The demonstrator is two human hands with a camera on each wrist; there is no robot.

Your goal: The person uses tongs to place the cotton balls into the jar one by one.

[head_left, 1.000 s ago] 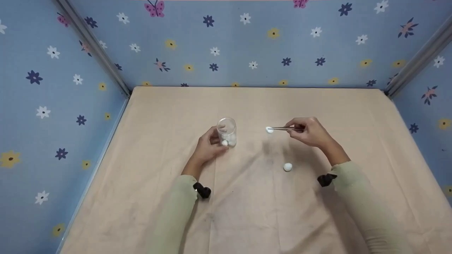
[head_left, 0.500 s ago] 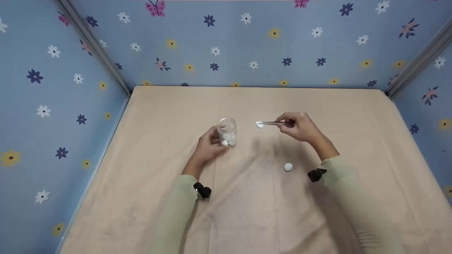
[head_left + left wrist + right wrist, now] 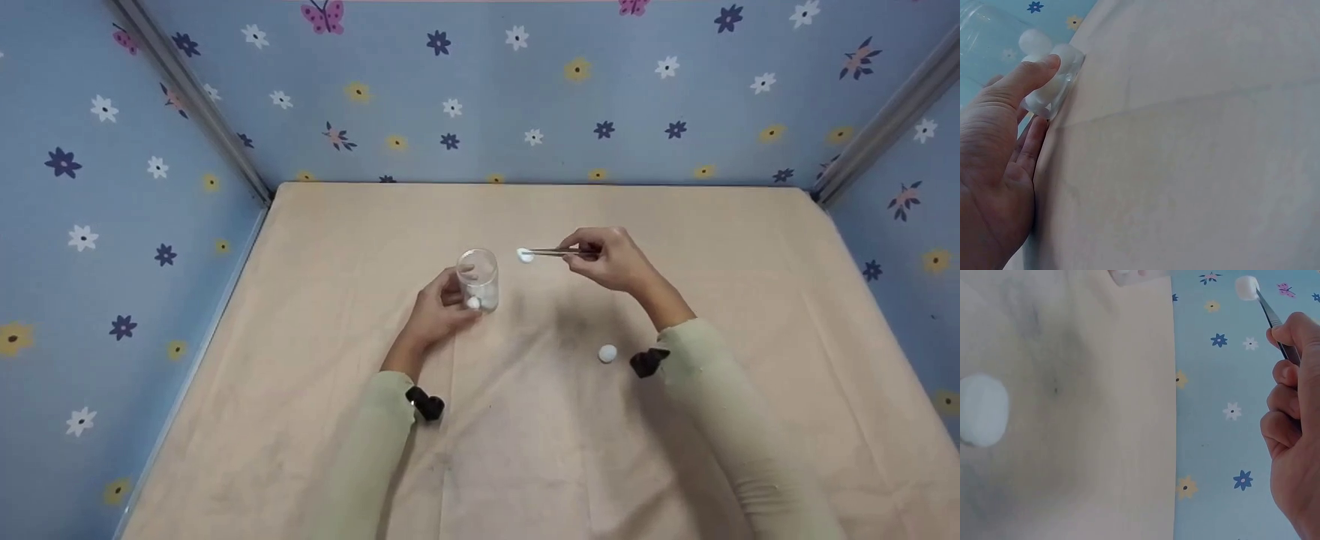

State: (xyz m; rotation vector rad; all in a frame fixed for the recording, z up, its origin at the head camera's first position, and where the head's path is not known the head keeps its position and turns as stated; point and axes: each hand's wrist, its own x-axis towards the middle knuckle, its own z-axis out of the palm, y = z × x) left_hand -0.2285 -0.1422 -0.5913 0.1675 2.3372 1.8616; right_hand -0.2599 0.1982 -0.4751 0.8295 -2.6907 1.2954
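Observation:
My left hand grips a clear glass jar that stands upright on the cloth, thumb on the near side. Several white cotton balls lie in the bottom of the jar. In my right hand I hold metal tweezers, pinched between thumb and fingers. Their tips grip one white cotton ball, raised above the table just right of the jar's mouth. Another cotton ball lies on the cloth, below my right hand in the head view.
A beige cloth with creases covers the table. Blue flowered panels stand along the back and both sides, with grey metal posts at the corners. Each sleeve carries a small black camera at the wrist.
My right hand has moved left and slightly away from me, carrying the cotton ball in the tweezers closer to the jar. The left hand and jar have stayed in place.

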